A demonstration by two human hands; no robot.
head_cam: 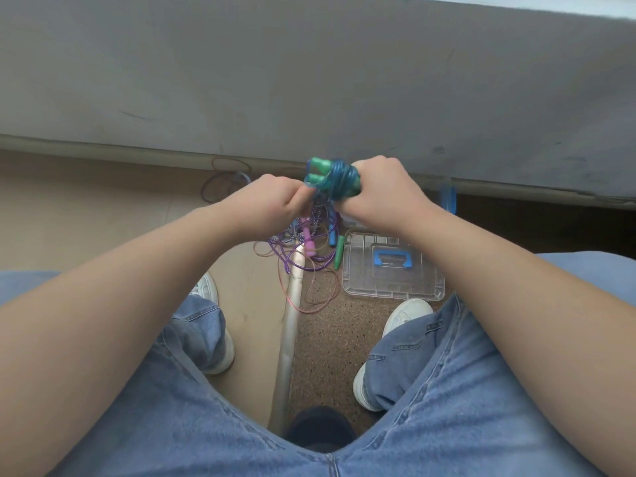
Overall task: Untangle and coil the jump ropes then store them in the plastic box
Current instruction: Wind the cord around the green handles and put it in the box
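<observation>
My right hand (382, 192) grips a coiled blue jump rope (335, 179) whose two green handles (318, 170) stick out to the left. My left hand (275, 201) pinches the loose end of that rope just left of the coil. Below my hands, a tangle of ropes (303, 249) lies on the floor: purple and pink cords, a pink handle, a blue handle and a green handle (339, 251). The clear plastic box lid (392, 270) with a blue latch lies flat to the right of the tangle. The box itself is mostly hidden behind my right wrist.
A grey wall (309, 80) rises just beyond my hands. Dark rope loops (223, 182) lie by its base at the left. A blue round object (449, 197) stands near the wall at the right. My knees and white shoes frame a metal floor strip (290, 332).
</observation>
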